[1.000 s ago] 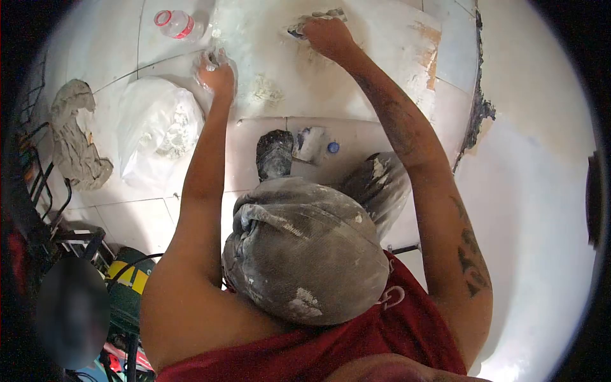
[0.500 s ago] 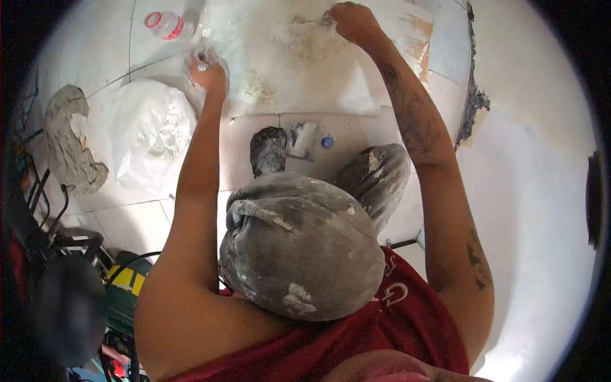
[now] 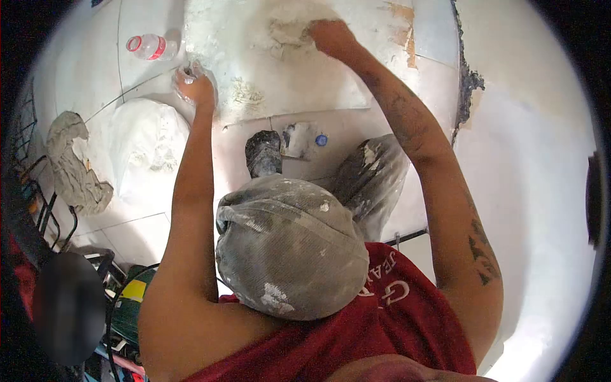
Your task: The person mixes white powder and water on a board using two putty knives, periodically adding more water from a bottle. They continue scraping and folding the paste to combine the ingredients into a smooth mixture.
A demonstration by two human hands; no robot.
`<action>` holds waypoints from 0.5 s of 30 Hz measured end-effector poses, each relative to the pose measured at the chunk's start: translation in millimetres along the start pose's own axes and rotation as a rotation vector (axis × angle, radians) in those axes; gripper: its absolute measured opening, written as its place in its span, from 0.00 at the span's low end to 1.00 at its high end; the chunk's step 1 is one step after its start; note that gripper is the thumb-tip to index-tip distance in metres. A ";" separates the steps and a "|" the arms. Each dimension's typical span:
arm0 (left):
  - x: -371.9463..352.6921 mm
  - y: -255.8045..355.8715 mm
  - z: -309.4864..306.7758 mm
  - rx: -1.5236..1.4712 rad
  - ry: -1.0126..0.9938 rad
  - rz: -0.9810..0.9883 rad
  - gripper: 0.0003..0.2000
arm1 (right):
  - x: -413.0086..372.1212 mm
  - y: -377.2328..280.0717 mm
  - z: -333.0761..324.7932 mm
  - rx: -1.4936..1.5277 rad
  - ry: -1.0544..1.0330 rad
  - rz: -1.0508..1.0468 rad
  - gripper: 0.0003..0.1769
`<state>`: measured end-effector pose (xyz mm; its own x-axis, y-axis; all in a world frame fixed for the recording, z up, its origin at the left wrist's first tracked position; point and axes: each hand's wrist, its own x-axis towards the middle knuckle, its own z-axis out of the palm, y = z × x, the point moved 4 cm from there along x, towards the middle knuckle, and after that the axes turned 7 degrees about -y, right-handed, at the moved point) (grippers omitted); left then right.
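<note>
My left hand (image 3: 202, 90) is curled round a crumpled piece of clear plastic (image 3: 186, 77) at the left edge of a whitish board (image 3: 223, 102). Over the board's far part is my right hand (image 3: 334, 38), its fingers closed and pointing left. They meet a smeared patch of greyish-white paste (image 3: 289, 35). Whatever the right fingers hold, if anything, is hidden. Another rough patch of paste (image 3: 245, 94) lies nearer on the board, between the two arms.
A clear bottle (image 3: 151, 47) with red rings lies beyond my left hand. Left of my arm are a white plastic bag (image 3: 149, 137) and a crumpled grey cloth (image 3: 75, 165). A blue cap (image 3: 321, 140) sits near my knees. Black wire racks (image 3: 48, 207) stand at far left.
The camera view has shifted, so most things on the floor sit a little lower and further left. My right hand has moved slightly nearer over the paste. My left hand still grips the plastic.
</note>
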<state>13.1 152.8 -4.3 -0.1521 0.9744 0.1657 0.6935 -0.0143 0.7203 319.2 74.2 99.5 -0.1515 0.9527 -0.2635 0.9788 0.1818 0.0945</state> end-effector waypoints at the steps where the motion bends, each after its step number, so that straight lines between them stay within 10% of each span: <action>1: -0.8 -0.7 -0.3 0.026 0.020 0.026 0.17 | 4.1 2.3 -6.4 0.052 0.072 -0.049 0.09; 15: -4.9 13.8 -7.4 0.077 0.069 0.118 0.17 | 135.3 -44.7 -4.3 -0.001 0.220 -0.287 0.06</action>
<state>18.2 146.1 9.8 -0.1124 0.9490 0.2945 0.7611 -0.1083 0.6396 254.4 196.0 63.8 -0.4464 0.8923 -0.0667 0.8919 0.4497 0.0474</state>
